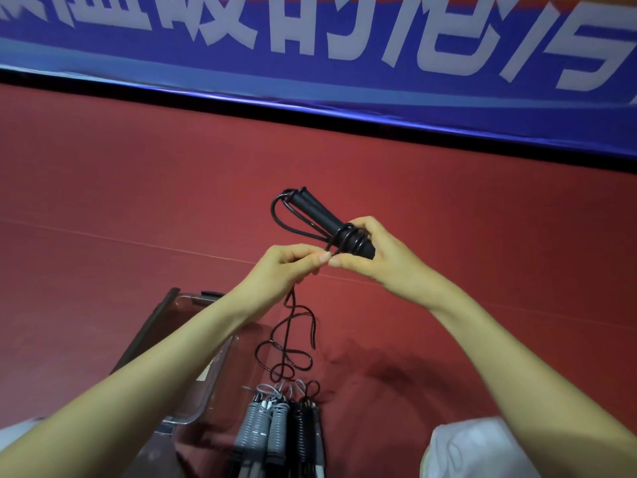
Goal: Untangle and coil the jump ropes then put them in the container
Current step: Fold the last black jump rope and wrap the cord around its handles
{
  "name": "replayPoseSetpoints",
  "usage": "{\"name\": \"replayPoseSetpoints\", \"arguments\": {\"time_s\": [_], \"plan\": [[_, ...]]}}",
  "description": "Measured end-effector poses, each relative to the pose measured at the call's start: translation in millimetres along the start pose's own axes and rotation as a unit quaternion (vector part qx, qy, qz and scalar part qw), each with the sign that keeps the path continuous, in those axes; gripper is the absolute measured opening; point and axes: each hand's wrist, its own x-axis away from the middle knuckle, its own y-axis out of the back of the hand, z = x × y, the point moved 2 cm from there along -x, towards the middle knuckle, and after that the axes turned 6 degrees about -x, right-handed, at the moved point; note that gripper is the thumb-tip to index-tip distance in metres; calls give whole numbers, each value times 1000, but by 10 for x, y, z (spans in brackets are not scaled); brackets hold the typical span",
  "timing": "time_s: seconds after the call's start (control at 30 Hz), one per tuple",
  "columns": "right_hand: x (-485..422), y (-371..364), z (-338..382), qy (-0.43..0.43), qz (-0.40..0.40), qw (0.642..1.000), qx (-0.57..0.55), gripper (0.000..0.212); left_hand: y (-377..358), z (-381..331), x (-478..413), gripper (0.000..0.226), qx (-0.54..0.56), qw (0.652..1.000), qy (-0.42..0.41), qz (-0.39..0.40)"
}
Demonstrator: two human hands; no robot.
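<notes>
Coiling step in hand on black jump rope (351, 238). Right hand (375, 257) gripping paired handles (310, 208), several turns of cord bound round them. Left hand (286, 267) pinching cord just beside right thumb. Loose tail (293, 343) hanging in loops toward red floor (138, 201), near middle. Next move, by judgement: more turns under steady tension, end tucked, bundle down into clear container (193, 408), near left, by wound ropes (262, 426), grey and black. Writing: blue banner (310, 81), far; large white Chinese characters, cropped, unreadable.
</notes>
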Motion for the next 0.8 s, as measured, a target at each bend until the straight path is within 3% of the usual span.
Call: {"name": "replayPoseSetpoints", "arguments": {"time_s": [0.1,0.2,0.3,0.43,0.53,0.6,0.8], "plan": [[13,-11,26,-1,11,995,-97,50,-42,-27,-1,15,-5,1000,-24,-3],[15,-90,26,8,-17,984,-175,44,-72,-15,-15,24,13,999,-27,21],[17,-191,24,7,-57,976,-212,51,-61,1,-22,19,25,999,-6,31],[0,-251,-32,-29,-94,968,-232,31,-67,25,-24,21,15,999,-13,43],[-27,-247,-31,-53,-101,942,-314,22,-15,53,-59,41,-35,998,-2,47],[-50,-198,-12,-59,-98,927,-357,23,58,78,-80,50,-58,997,13,54],[-32,-65,19,-55,-23,906,-419,35,270,129,-148,37,52,995,-9,87]]}}
